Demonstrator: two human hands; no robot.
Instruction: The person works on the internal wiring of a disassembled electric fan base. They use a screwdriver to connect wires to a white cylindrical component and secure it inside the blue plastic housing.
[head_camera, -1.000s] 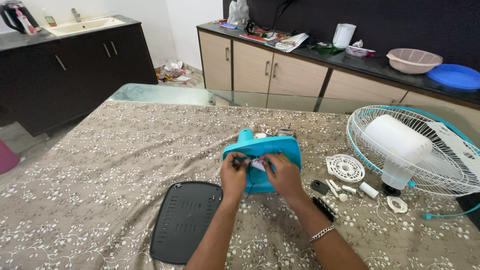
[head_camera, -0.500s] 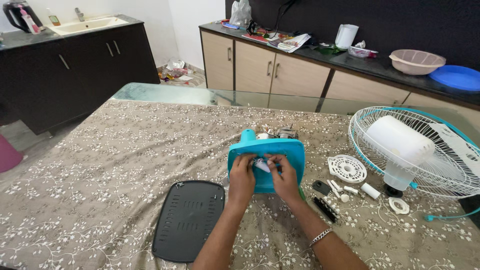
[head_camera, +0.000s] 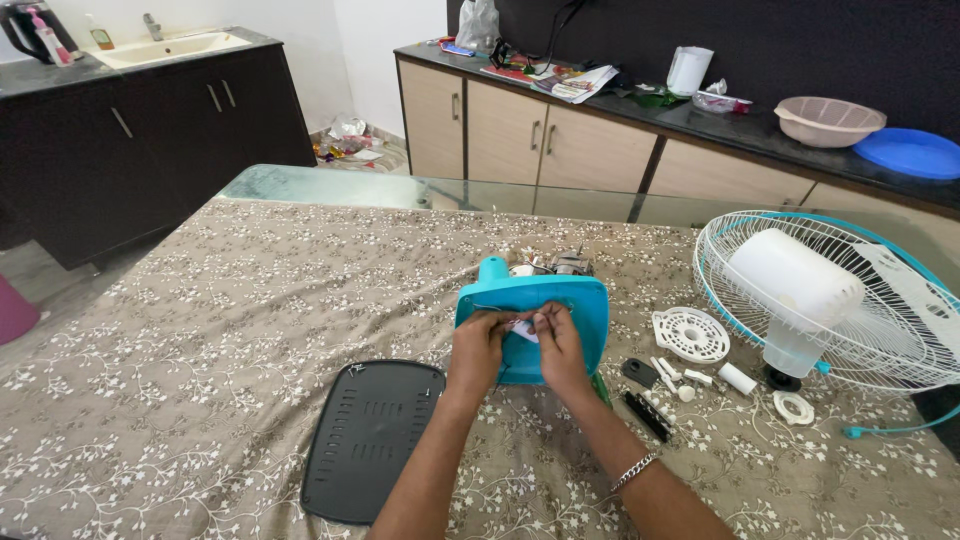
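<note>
The fan is taken apart to a large degree: its white wire guard (head_camera: 830, 300) with the white motor cover lies at the right, a black vented panel (head_camera: 370, 438) lies flat near the left forearm, and the teal fan base (head_camera: 535, 318) stands open in the middle of the surface (head_camera: 180, 340), so the work inside the base seems not finished. The left hand (head_camera: 478, 345) and the right hand (head_camera: 556, 345) are both pressed on this base, and the fingers (head_camera: 540, 322) pinch together on a small white part with thin wires. A white round grille (head_camera: 690, 334), a black screwdriver (head_camera: 648, 415) and small white pieces lie loose to the right. The surface carries a brown flowered cloth over glass. Behind it stand beige cabinets, a pink bowl (head_camera: 828, 120), a blue plate and a dark sink unit.
</note>
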